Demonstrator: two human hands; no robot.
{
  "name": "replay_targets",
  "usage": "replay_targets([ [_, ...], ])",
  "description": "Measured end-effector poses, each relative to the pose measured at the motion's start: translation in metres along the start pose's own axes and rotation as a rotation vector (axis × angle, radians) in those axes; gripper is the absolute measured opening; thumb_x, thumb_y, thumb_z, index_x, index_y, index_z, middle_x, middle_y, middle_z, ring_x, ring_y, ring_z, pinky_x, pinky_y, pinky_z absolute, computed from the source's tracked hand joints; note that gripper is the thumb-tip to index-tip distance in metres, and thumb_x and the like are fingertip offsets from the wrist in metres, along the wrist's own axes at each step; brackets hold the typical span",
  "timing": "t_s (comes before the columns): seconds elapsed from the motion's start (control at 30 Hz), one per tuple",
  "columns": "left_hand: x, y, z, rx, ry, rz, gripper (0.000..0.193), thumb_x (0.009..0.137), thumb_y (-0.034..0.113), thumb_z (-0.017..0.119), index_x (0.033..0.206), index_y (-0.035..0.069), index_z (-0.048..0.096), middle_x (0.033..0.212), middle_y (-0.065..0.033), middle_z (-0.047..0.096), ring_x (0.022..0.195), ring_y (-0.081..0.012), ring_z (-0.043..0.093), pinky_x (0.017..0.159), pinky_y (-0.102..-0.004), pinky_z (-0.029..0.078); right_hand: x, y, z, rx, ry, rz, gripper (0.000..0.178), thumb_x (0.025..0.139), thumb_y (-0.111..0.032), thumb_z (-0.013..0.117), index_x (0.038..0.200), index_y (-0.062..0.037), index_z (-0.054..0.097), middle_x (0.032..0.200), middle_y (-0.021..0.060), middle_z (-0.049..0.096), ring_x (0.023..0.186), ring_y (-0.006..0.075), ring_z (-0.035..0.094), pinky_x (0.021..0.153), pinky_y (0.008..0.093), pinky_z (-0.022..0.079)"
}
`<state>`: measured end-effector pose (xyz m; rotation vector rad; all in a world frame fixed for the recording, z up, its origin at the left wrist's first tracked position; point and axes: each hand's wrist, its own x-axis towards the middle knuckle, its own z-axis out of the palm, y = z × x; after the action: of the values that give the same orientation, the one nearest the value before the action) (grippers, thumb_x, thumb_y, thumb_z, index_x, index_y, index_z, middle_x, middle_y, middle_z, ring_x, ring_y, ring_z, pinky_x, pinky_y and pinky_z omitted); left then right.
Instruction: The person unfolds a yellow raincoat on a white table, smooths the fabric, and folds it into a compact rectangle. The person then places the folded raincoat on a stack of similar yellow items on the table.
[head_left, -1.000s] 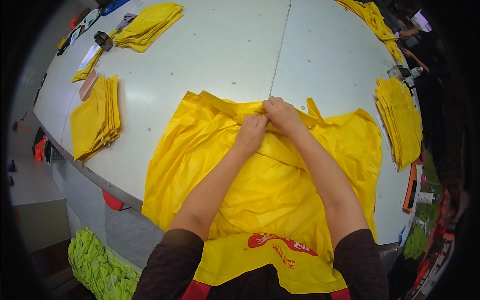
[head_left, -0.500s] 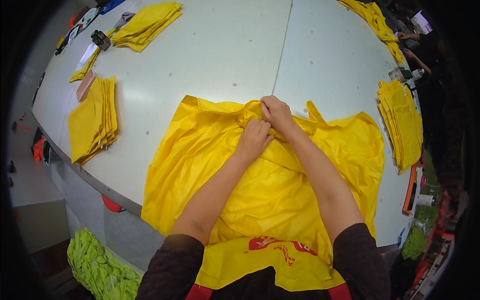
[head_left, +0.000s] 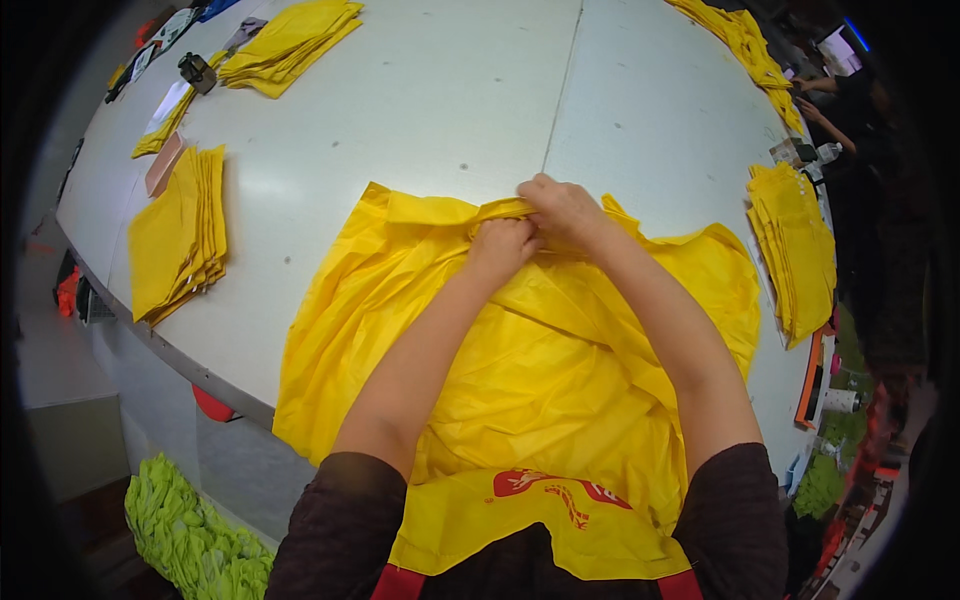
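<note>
A large piece of yellow fabric (head_left: pixel 510 370), creased and bunched, spreads over the near part of the table and hangs toward my body. I cannot tell what kind of garment it is. At its gathered far edge my left hand (head_left: pixel 503 247) is closed on the cloth, fingers curled in. Just beyond and to the right, my right hand (head_left: pixel 563 212) pinches the folded edge. The two hands nearly touch, and the fingertips are partly hidden by folds. A yellow apron bib (head_left: pixel 470 530) with red print covers my front.
The pale table (head_left: pixel 440 110) carries a yellow fabric stack (head_left: pixel 180 235) at left, another stack (head_left: pixel 290 45) at far left, and a third stack (head_left: pixel 790 250) at right. A dark bottle (head_left: pixel 197 73) stands far left. Bright green fabric (head_left: pixel 195 530) lies lower left. Another person's hand (head_left: pixel 812 108) shows far right.
My right hand has turned and shifted slightly right, lifting the fabric's far edge. My left hand has curled tighter beneath it. The whole view has shifted slightly.
</note>
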<state>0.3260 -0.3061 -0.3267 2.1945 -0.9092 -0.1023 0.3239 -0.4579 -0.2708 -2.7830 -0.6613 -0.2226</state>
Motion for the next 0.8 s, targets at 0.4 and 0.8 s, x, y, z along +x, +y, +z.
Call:
replay_targets([
  [0.4,0.009,0.004,-0.034,0.100,-0.245,-0.208,0.032,0.082,0.032,0.053,0.083,0.001,0.060,0.085,-0.0170,0.062,0.083,-0.0344,0.057,0.074,-0.0415,0.045,-0.049,0.049,-0.019,0.063,-0.161,0.506,0.010,0.077,-0.009,0.049,0.081,-0.0029,0.056,0.078,0.0123,0.063,0.074,0.0307,0.060,0.064,0.0386,0.047],
  [0.8,0.012,0.031,0.027,-0.028,0.060,0.393,0.025,0.074,0.013,0.058,0.098,0.009,0.062,0.090,-0.0087,0.061,0.086,-0.0264,0.057,0.077,-0.0398,0.043,-0.080,0.065,0.029,0.716,0.119,0.773,0.012,0.079,-0.014,0.053,0.087,-0.0037,0.055,0.071,0.0025,0.056,0.062,0.0123,0.051,0.059,0.0259,0.044],
])
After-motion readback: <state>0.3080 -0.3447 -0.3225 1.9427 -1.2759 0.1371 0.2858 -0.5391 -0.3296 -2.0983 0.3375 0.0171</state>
